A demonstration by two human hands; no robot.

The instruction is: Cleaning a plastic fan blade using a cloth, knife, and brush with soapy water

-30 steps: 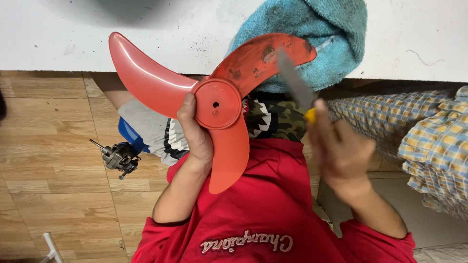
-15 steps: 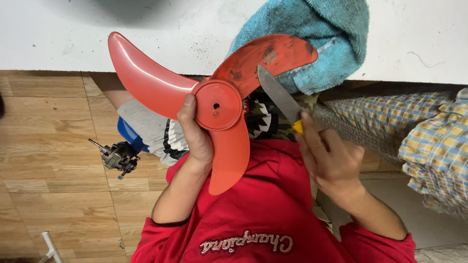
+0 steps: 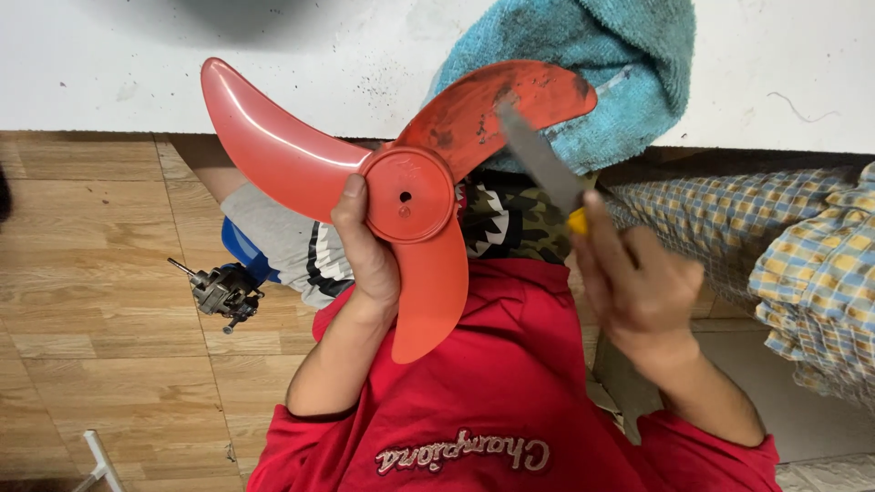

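The left hand (image 3: 369,251) grips the red fan blade (image 3: 401,182) at its hub, while the right hand (image 3: 638,287), closed on a knife (image 3: 540,159), lays it up-left across the upper-right dirty vane.

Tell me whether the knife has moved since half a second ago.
Yes. The knife went up and right: its tip now lies on the dirty fan blade, where before it sat below that blade's edge.

Left hand (image 3: 369,251) grips red fan blade (image 3: 401,191) hub; right hand (image 3: 638,287) presses knife (image 3: 540,159) against dirty blade.
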